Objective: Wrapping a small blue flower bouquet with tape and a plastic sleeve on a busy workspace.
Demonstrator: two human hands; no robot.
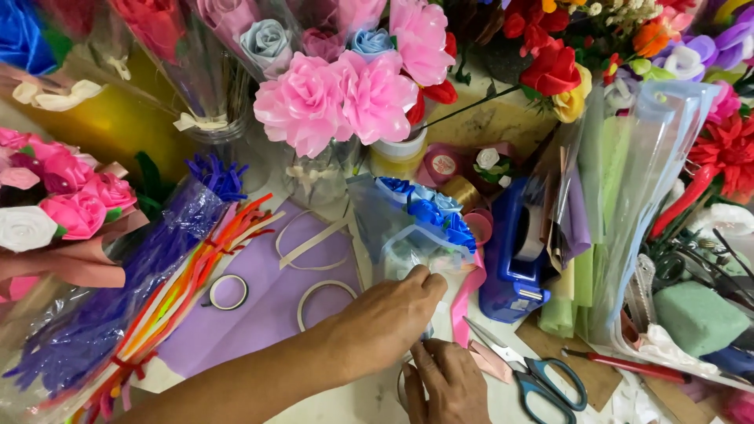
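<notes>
The left hand (389, 314) pinches the lower edge of a small blue-flower bouquet (416, 224) in clear wrap, which rises from the fingertips toward 12 o'clock. The right hand (448, 381), at 5 o'clock of the left, touches the bouquet's base; whether it closes on anything I cannot tell. Scissors (534, 373) lie at 3 o'clock, a blue tape dispenser (510, 259) at 2 o'clock, pink ribbon (465, 294) between
</notes>
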